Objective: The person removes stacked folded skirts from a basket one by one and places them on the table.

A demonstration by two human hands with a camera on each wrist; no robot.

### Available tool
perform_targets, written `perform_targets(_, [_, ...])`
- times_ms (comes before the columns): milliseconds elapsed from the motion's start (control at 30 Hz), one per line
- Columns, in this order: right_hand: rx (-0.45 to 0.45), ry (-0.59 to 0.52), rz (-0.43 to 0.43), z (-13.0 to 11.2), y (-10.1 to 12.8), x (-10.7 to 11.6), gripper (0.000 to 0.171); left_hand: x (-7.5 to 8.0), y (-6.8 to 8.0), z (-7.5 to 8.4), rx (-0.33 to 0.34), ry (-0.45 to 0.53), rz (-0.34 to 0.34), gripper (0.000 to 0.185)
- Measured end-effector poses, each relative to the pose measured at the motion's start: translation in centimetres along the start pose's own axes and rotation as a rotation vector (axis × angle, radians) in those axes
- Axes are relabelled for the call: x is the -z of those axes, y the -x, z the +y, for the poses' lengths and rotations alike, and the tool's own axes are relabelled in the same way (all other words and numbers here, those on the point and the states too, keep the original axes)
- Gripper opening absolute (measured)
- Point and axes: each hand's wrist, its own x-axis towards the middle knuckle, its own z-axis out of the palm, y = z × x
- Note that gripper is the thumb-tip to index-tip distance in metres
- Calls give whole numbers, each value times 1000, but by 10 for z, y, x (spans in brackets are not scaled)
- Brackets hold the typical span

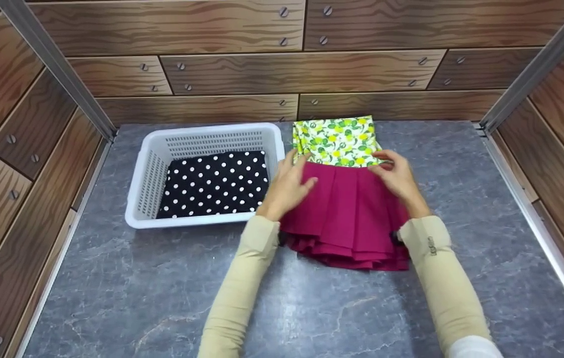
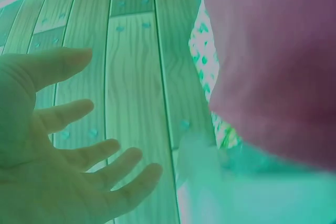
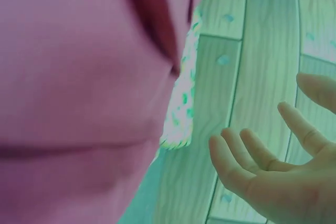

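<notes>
Head view: a magenta pleated skirt lies flat just right of the white basket, overlapping a lemon-print cloth; the left hand and right hand rest open-fingered at its waist corners. Left wrist view: the left hand is spread, gripping nothing. Right wrist view: the right hand is likewise loose; the skirt looks light, soft and limp, best pinched at the waistband corners.

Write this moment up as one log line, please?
left hand: open, on magenta skirt | right hand: open, at skirt's top edge | lemon-print cloth: behind skirt | white basket: holds polka-dot cloth
</notes>
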Motion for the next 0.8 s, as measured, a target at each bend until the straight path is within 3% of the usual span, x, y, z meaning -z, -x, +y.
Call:
perform_targets(233, [24, 9, -102, -20, -7, -18, 42, 26, 4, -19, -3, -63, 35, 57])
perform_targets(600, [17, -44, -241, -48, -17, -46, 53, 58, 18, -51, 98, -120, 31, 57])
perform_targets(800, [48, -49, -271, -62, -24, -62, 52, 77, 25, -66, 173, -137, 6, 60])
